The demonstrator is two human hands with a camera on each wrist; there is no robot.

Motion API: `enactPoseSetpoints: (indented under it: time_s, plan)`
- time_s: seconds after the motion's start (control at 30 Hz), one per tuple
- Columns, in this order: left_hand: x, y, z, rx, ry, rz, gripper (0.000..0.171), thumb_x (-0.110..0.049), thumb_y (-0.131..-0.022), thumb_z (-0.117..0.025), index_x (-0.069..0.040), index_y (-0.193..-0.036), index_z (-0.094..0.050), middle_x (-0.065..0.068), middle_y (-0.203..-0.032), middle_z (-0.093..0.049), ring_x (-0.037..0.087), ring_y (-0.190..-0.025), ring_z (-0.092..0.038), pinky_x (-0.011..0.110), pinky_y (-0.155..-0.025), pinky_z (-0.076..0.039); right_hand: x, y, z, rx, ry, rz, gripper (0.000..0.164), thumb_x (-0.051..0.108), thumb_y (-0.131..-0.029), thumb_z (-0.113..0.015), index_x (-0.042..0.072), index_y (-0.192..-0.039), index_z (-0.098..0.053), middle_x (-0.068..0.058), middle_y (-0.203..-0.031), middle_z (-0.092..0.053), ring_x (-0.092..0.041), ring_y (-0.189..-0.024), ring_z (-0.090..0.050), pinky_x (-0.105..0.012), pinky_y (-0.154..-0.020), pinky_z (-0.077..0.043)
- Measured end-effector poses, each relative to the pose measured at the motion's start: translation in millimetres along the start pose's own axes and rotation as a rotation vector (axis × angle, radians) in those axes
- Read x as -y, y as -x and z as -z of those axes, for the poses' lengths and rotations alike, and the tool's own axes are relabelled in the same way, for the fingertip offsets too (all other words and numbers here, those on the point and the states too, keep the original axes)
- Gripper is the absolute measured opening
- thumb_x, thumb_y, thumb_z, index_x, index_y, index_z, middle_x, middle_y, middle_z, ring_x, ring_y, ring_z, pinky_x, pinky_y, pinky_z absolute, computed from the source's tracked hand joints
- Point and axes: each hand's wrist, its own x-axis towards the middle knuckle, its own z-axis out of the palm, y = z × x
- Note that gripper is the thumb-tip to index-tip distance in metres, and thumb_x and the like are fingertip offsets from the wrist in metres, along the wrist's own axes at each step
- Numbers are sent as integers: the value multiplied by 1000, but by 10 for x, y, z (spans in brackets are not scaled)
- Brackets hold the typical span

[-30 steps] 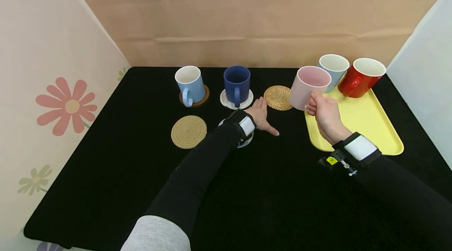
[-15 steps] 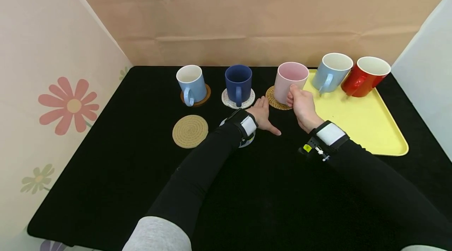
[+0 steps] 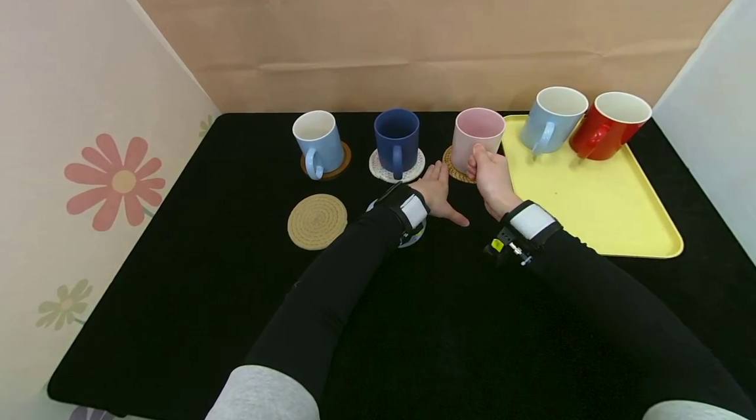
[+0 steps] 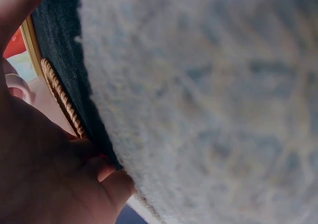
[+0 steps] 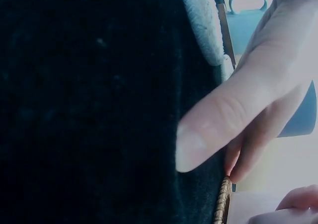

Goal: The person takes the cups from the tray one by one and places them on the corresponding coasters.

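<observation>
My right hand (image 3: 493, 180) grips the handle of a pink mug (image 3: 476, 134). The mug stands upright over a woven rattan coaster (image 3: 453, 169), covering most of it. My left hand (image 3: 437, 191) lies flat with fingers spread, its fingertips at the coaster's left edge. In the left wrist view, a blurred patterned coaster (image 4: 208, 105) fills much of the picture beside the left hand (image 4: 54, 164). The head view shows that coaster mostly hidden under the left wrist. A dark blue mug (image 3: 396, 138) sits on a white lacy coaster (image 3: 380, 167) just left of the fingertips.
At the back left, a light blue mug (image 3: 320, 141) stands on a brown coaster (image 3: 340, 166). A round tan coaster (image 3: 317, 221) lies in front. On the right, a yellow tray (image 3: 614, 216) bears another light blue mug (image 3: 549, 125) and a red mug (image 3: 608, 131).
My right hand has carried the pink mug left from over the tray's edge onto the rattan coaster, shifting slightly further left since the middle frame. The left hand has stayed in place.
</observation>
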Motion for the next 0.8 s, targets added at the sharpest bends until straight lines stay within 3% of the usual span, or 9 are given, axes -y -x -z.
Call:
enactPoseSetpoints:
  time_s: [0.5,0.8]
  plan:
    - [14,5,10,1,-12,-3,118,-67,-81,-63,0,-154,1,17,-161,4,24,-147,2,27,-116,-8,-81,23,9,73,-34,44,42,24,-107,-32,1,-75,-45,1,-66,-44,-14,-66,-43,-25,-71,-38]
    - [-7,43,20,-3,-13,-12,117,-66,-82,-63,1,-154,0,18,-161,2,25,-147,1,27,-115,-9,-96,26,16,66,-47,55,43,23,-107,-34,3,-71,-46,2,-64,-43,-13,-64,-42,-26,-69,-37]
